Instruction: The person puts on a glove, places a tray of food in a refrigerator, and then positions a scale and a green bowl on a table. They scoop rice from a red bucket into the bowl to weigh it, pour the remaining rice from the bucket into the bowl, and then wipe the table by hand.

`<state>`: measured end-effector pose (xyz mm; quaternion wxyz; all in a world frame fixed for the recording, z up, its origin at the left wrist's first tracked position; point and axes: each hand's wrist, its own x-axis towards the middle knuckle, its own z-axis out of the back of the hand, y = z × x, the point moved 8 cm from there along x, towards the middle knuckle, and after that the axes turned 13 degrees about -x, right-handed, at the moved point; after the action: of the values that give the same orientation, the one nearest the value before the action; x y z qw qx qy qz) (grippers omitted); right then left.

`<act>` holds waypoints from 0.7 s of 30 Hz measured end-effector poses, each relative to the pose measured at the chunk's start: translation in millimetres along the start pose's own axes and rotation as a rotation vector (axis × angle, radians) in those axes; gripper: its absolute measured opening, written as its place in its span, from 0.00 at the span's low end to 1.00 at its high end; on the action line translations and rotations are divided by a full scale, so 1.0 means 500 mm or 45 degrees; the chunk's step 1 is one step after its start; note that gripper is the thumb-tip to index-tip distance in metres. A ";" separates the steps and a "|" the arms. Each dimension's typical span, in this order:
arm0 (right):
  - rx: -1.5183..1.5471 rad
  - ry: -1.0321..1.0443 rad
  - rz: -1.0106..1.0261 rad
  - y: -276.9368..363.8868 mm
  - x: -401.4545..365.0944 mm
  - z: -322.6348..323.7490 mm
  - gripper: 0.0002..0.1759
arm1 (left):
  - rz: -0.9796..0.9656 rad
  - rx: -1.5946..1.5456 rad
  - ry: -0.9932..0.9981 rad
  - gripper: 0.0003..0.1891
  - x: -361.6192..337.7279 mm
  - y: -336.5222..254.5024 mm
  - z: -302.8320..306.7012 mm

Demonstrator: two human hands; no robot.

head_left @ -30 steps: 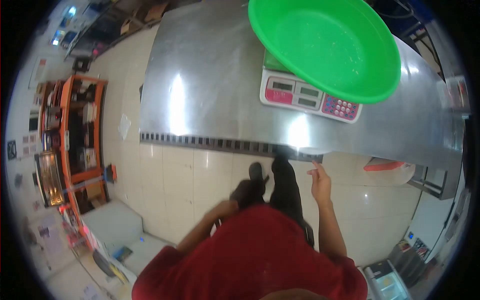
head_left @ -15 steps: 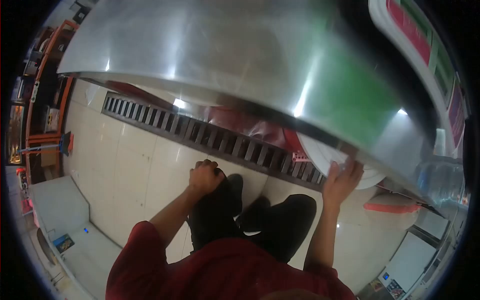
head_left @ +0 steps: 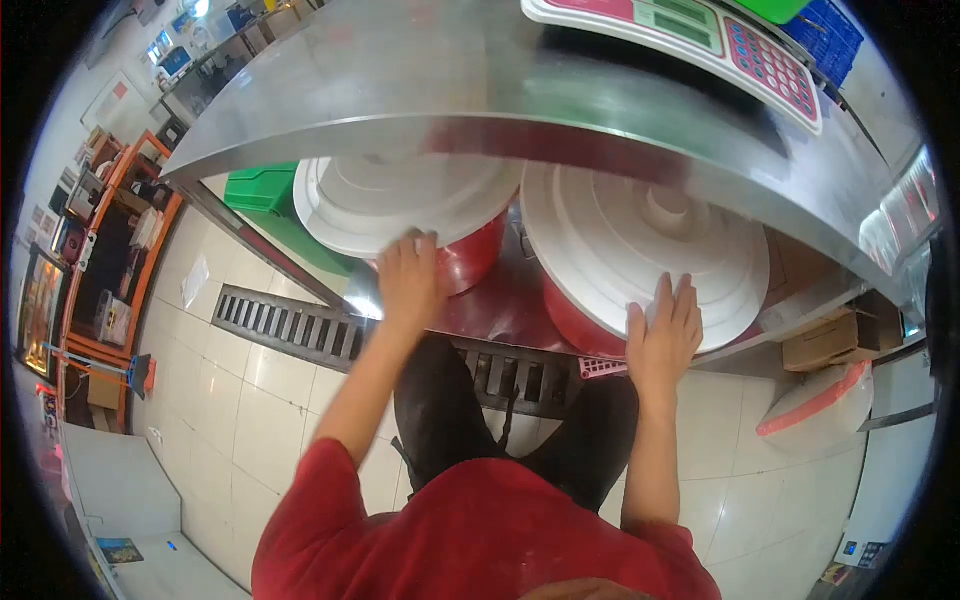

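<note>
Two red buckets with white lids stand on a shelf under the steel table (head_left: 420, 90). My left hand (head_left: 408, 280) rests with fingers on the front rim of the left white lid (head_left: 400, 200). Flat on the front edge of the right white lid (head_left: 650, 250) lies my right hand (head_left: 664, 335), fingers spread. The red bucket wall (head_left: 475, 255) shows below the left lid. Neither hand grips anything that I can see.
A weighing scale (head_left: 720, 40) sits on the table top above. A green crate (head_left: 262, 188) stands left of the buckets. A floor drain grate (head_left: 290, 322) runs along the tiles. A cardboard box (head_left: 830, 340) is at the right, orange shelves (head_left: 110, 290) far left.
I have crouched lower, so the underside shelf came into view. My left hand rose from my knee to the left lid; my right hand stays on the right lid.
</note>
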<state>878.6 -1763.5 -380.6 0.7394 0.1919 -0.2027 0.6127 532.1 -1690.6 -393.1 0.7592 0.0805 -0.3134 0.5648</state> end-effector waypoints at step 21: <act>-0.023 -0.110 -0.049 -0.014 -0.003 0.006 0.35 | -0.323 -0.171 0.439 0.17 0.105 0.074 0.021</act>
<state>885.1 -1767.5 -379.2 0.7434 0.2152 -0.2362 0.5875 503.1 -1640.1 -363.8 0.8700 -0.0292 -0.2034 0.4482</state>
